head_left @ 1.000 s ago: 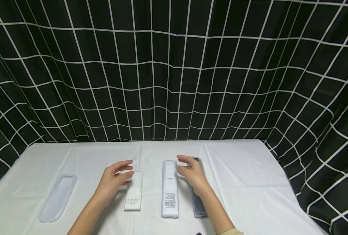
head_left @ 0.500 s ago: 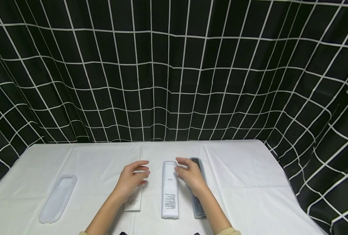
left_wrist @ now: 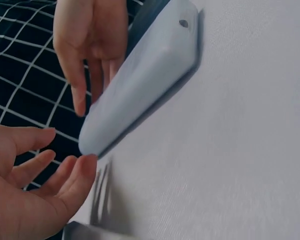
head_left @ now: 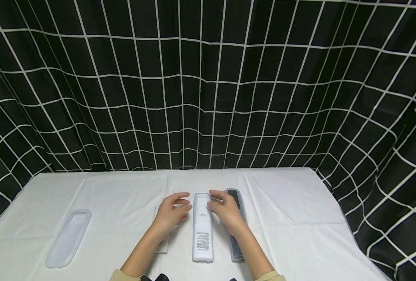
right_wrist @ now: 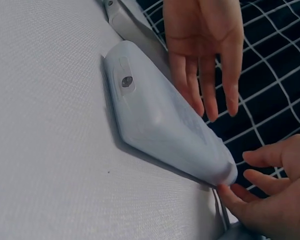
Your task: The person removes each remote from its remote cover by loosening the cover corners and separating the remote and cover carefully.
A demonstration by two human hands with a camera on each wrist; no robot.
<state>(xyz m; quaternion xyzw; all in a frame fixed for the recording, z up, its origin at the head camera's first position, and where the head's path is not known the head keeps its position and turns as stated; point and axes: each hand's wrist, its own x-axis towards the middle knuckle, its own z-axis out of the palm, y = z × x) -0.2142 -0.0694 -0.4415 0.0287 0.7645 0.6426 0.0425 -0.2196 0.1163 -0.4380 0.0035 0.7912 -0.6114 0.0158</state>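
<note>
A pale remote in a translucent sleeve (head_left: pixel 202 230) lies back up at the middle of the white cloth; the left wrist view shows its end and side (left_wrist: pixel 140 80), as does the right wrist view (right_wrist: pixel 165 115). My left hand (head_left: pixel 172 214), fingers loosely bent, hovers at its left side, over a white remote (head_left: pixel 163 246) that it mostly covers. On the other side my right hand (head_left: pixel 227 210) has its fingertips at the sleeved remote's upper right edge, in front of a dark remote (head_left: pixel 236 249). Neither hand grips anything.
An empty translucent sleeve (head_left: pixel 69 239) lies at the left of the cloth (head_left: pixel 292 218). Behind the table hangs a black curtain with a white grid (head_left: pixel 208 93).
My left hand has moved right, from beside the white remote to the sleeved remote's left side. My right hand has shifted slightly left. The remotes have stayed put.
</note>
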